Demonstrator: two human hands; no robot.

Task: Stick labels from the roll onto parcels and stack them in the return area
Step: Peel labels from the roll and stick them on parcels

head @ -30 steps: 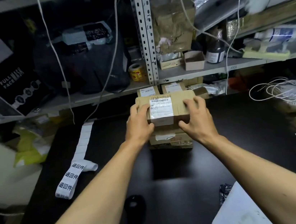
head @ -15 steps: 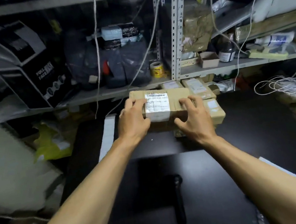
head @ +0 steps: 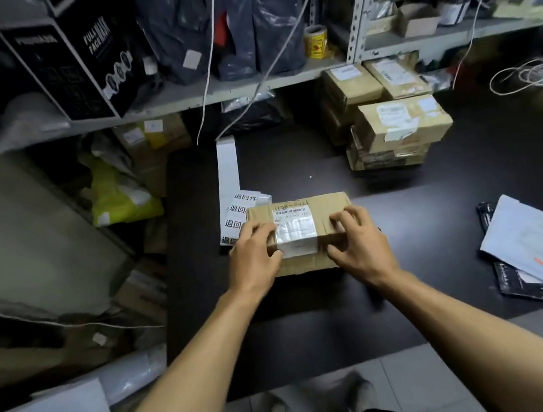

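A: You've got the parcel [head: 301, 233] in both hands, low over the table [head: 313, 321], near its middle. Your left hand [head: 253, 260] curls round the left end, your right hand [head: 362, 249] round the right end, thumbs on the near side.

B: Fine. So what's the worry?

A: The label strip [head: 231, 190]. Its printed end lies just beside the parcel's left corner, partly under it. Set the box down there and you could crease or pin the next label, and then it may tear when you peel it.

B: And the shipping label [head: 295, 228] on top?

A: It already fills the middle. Put the return sticker over its barcode and the parcel may not scan. Use bare cardboard to either side.

B: Anything about the stack [head: 394, 127]?

A: It sits well apart, far right, and its top box looks skewed. Drop this one on off-centre and the pile could slide toward the shelf [head: 180, 100].
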